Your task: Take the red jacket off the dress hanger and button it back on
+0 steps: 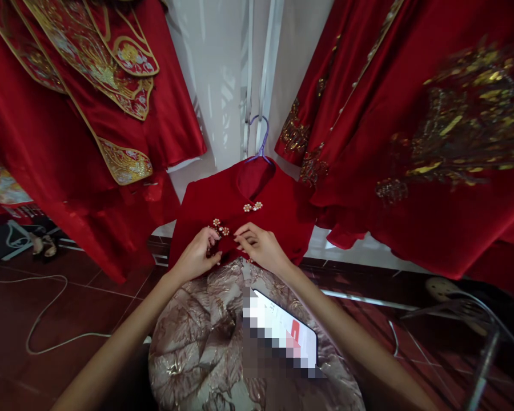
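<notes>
A red velvety garment (223,194) hangs in front of me on a purple hanger (263,137). One beaded flower fastening (253,207) sits just below its collar. A second beaded flower ornament (221,227) lies lower on the chest, at the fingertips of my left hand (200,254). That hand is curled at the cloth; what its fingers hold is hidden. My right hand (260,246) is close beside it, thumb and fingers pinched together on something too small to make out. A lit phone (289,328), partly blurred out, rests on patterned shiny fabric (197,342) over my lap.
Embroidered red garments hang on the left (128,108) and more sequined red ones on the right (454,131). Behind stands a white metal rack post (249,68). A pale cable (64,285) runs over the tiled floor; shoes (45,244) stand at left, a metal frame (484,354) at right.
</notes>
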{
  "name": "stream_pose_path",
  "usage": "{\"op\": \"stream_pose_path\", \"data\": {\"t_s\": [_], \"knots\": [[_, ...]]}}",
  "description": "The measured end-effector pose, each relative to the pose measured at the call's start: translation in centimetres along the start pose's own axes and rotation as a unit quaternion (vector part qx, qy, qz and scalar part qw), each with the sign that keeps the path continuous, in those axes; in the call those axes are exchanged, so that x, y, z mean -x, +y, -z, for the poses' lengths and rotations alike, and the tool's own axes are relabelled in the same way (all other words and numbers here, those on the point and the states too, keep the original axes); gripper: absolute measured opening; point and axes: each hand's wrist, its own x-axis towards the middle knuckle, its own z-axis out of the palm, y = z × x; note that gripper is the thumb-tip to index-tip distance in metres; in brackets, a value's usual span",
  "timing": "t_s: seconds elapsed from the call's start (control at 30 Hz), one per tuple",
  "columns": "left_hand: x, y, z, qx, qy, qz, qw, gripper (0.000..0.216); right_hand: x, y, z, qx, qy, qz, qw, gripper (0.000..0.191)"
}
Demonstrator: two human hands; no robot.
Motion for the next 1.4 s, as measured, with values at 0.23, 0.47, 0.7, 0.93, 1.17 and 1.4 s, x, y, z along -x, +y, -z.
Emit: {"op": "stream_pose_path", "data": {"t_s": [0.23,0.47,0.7,0.93,1.17,1.4], "knots": [[1.6,0.0,-0.7,-0.19,-0.112,-0.095,0.971,0.022,4.8,2.1,3.1,0.09,-0.025,-0.088,0.992,0.018],[1.4,-0.2,-0.1,-0.195,-0.136,-0.091,0.967,0.017,5.5,5.0,1.3,0.203,-0.01,-0.069,0.977,0.025],[1.3,0.9,0.3,-0.065,-0.148,-0.016,0.987,0.013,5.7,4.7,0.2,0.237,0.013,-0.063,0.969,0.012],[1.3,0.7,-0.6,0.057,-0.144,0.074,0.985,0.014,5.6,1.1,-0.4,-0.011,-0.064,-0.093,0.994,0.018],[1.0,0.2,-0.7,0.125,-0.158,0.089,0.975,0.008,4.0,1.1,-3.7,-0.046,0.022,-0.094,0.994,0.012],[1.2,-0.5,-1.3,0.136,-0.126,0.095,0.978,0.017,3.2,2.6,-5.1,0.042,0.055,-0.037,0.997,0.004]]}}
